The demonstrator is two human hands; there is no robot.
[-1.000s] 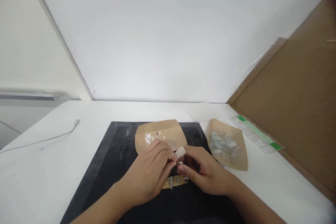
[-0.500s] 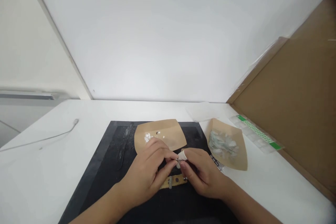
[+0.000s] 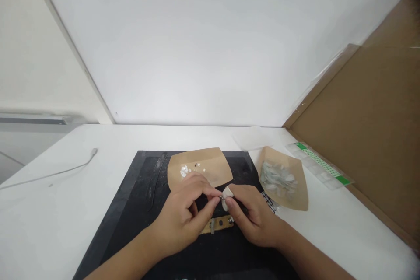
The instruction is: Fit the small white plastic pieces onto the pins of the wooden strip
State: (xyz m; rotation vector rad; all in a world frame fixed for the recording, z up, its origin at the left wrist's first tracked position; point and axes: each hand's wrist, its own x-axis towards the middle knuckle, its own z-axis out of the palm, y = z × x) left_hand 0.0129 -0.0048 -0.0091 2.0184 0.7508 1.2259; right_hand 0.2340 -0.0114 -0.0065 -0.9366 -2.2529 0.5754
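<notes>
Above the mat (image 3: 210, 260), the left hand (image 3: 185, 214) and right hand (image 3: 254, 216) pinch a tiny metal piece (image 3: 222, 197) between closed fingertips, seemingly to steady it from both sides, the right's white finger cover (image 3: 227, 192) presumably giving protection.

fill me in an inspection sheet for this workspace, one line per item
Surface: white table with a black mat, scuffed at upper left.
Job's things: tiny piece, too small to identify; pale piece at right index fingertip; yellowish strip bearing small parts.
Clutter: brown paper with white bits; second brown paper with translucent pieces; clear case with green markings.
Grip: left hand and right hand both pinch at the tiny piece.
Cables: thin grey cord, left.
Surroundings: white panel behind; brown board, right.
</notes>
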